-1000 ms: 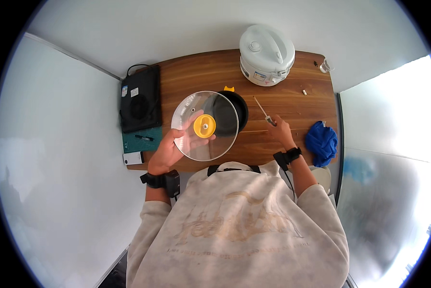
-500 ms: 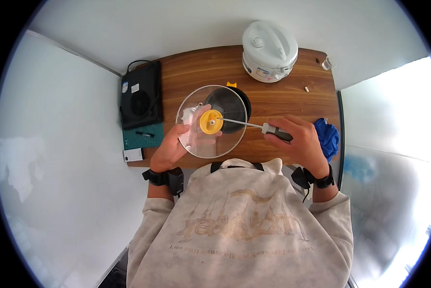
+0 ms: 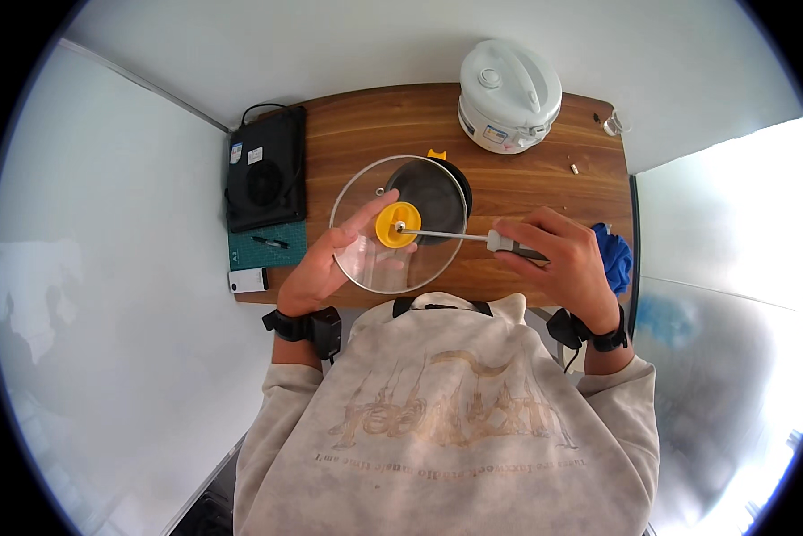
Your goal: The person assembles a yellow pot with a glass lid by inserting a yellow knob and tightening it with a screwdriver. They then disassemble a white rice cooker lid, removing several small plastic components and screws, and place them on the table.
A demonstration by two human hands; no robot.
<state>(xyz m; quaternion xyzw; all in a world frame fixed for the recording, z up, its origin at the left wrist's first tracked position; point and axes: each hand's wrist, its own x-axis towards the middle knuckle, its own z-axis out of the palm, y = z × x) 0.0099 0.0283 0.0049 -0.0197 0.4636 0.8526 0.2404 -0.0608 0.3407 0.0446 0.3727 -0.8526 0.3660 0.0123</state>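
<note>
My left hand (image 3: 316,268) holds a clear glass lid (image 3: 355,188) with a thin metal rim. Its fingers lie behind the glass and show through it. At the lid's middle is a round yellow knob (image 3: 389,234) with a small screw in its centre. In my right hand (image 3: 567,255) is a screwdriver (image 3: 446,235) with a grey and dark handle, held nearly level. Its tip meets the screw area of the knob; whether it is seated cannot be made out. A dark round pan (image 3: 467,192) sits beyond the lid, partly seen through the glass, with a yellow piece at its far edge.
A white rice cooker (image 3: 508,98) stands at the back right of the wooden table (image 3: 374,116). On the left lie a black flat appliance (image 3: 267,170), a green mat (image 3: 285,255) with a pen, and a white box (image 3: 248,280). Blue cloth (image 3: 614,259) lies at the right.
The screwdriver tip has moved from the knob's upper right part to its centre screw. The lid tilts slightly differently, and my left index finger has stretched out more behind it.
</note>
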